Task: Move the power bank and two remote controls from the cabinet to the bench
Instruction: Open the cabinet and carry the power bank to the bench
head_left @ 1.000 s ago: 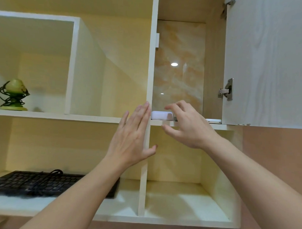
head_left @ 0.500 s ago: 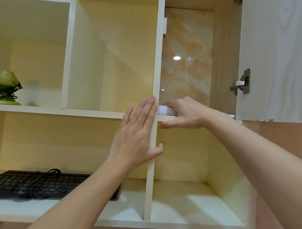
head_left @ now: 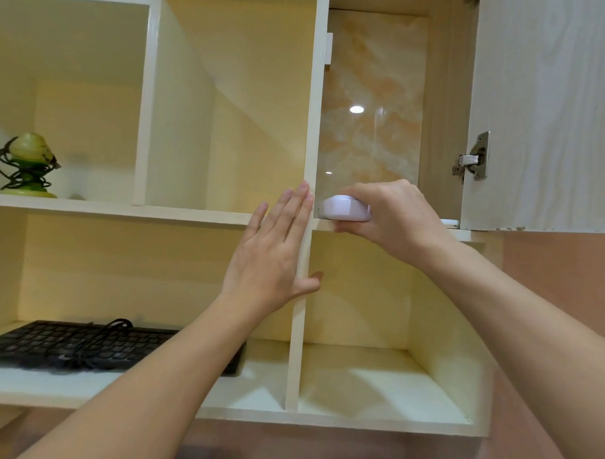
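Power bank (head_left: 344, 209) coming off the upper cabinet shelf (head_left: 123, 209) in our right hand (head_left: 394, 218).

We are closing our right hand over the white, rounded power bank at the shelf's front edge, just right of the vertical divider (head_left: 308, 161), fingers over its top and thumb underneath. Our left hand (head_left: 276, 259) is lying flat and open against the divider, holding nothing. We are judging the casing rigid, smooth and fairly dense for its size, so it is likely slippery; we are taking it across the flat faces rather than by the curved rim. A thin white edge (head_left: 449, 222) is showing beyond our wrist, possibly a remote, though we cannot tell.
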